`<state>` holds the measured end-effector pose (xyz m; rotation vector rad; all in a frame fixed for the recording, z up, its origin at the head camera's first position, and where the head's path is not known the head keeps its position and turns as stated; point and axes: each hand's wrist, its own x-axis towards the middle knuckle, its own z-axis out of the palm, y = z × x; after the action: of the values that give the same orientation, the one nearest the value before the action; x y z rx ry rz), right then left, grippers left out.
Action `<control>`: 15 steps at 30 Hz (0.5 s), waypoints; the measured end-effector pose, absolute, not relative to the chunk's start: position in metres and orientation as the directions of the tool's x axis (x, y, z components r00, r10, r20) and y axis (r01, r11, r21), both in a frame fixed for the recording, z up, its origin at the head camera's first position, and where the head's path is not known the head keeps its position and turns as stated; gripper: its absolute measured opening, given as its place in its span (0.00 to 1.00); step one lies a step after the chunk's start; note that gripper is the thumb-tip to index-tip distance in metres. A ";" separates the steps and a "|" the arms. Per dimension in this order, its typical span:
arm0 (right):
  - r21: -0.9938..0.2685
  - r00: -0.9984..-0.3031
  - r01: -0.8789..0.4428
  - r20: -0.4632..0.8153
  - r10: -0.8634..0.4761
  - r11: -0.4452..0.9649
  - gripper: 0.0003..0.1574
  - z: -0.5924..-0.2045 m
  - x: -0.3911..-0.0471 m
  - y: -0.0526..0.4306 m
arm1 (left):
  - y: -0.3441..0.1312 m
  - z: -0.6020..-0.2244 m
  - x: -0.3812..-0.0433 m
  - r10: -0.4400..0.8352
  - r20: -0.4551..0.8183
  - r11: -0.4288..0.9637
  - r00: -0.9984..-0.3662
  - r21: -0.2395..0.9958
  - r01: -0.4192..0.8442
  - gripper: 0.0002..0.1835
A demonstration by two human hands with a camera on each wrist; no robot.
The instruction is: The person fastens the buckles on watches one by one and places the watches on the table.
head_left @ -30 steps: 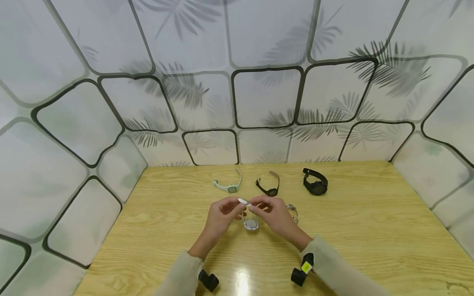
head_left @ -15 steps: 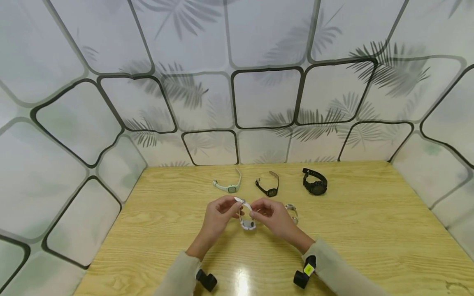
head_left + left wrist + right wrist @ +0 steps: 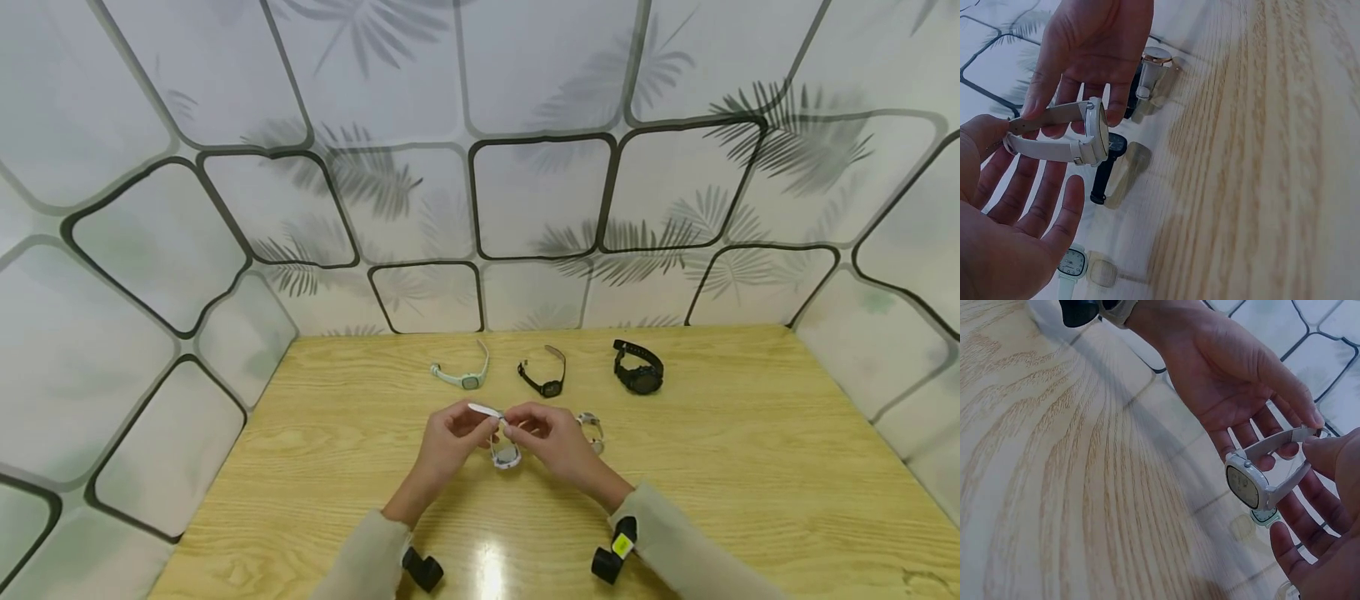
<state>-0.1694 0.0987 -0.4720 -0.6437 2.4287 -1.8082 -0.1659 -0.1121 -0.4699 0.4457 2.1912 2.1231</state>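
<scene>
A white wristwatch (image 3: pixel 506 457) hangs dial-down below both hands, its strap bent into a loop. My left hand (image 3: pixel 444 437) pinches the strap near its ends between thumb and fingers. From the other side my right hand (image 3: pixel 558 437) pinches the strap close to the same spot. The strap tip sticks out to the left above the left thumb. In the left wrist view the watch (image 3: pixel 1047 150) shows its strap halves meeting at the fingertips. The right wrist view shows the rounded dial (image 3: pixel 1244 485); the buckle is largely hidden by the fingers.
A mint-green watch (image 3: pixel 470 382), a slim black watch (image 3: pixel 551 388) and a bulky black watch (image 3: pixel 645 381) lie along the back of the wooden table (image 3: pixel 720 483). Another pale watch (image 3: pixel 597 445) stands just beside the right hand. A patterned backdrop (image 3: pixel 540 200) surrounds the table.
Half a second ago the right hand held the strap lower, apart from the left. It has moved up and left to the strap ends, and the tip sticks out farther left.
</scene>
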 end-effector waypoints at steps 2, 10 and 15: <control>-0.926 -0.912 -0.301 0.209 -0.352 0.229 0.13 -0.472 -0.169 0.099 | -0.111 -0.471 -0.166 0.244 0.154 0.012 -0.958 0.987 0.162 0.11; -0.937 -0.909 -0.284 0.197 -0.367 0.202 0.14 -0.478 -0.169 0.101 | -0.110 -0.471 -0.166 0.213 0.169 -0.006 -0.962 0.985 0.171 0.10; -0.936 -0.910 -0.288 0.202 -0.361 0.203 0.13 -0.481 -0.169 0.101 | -0.108 -0.471 -0.165 0.216 0.157 -0.020 -0.964 0.987 0.157 0.10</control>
<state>-0.1688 0.1014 -0.4805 -0.6455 2.3881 -1.8357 -0.1653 -0.1084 -0.4708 0.4130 2.1694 2.1749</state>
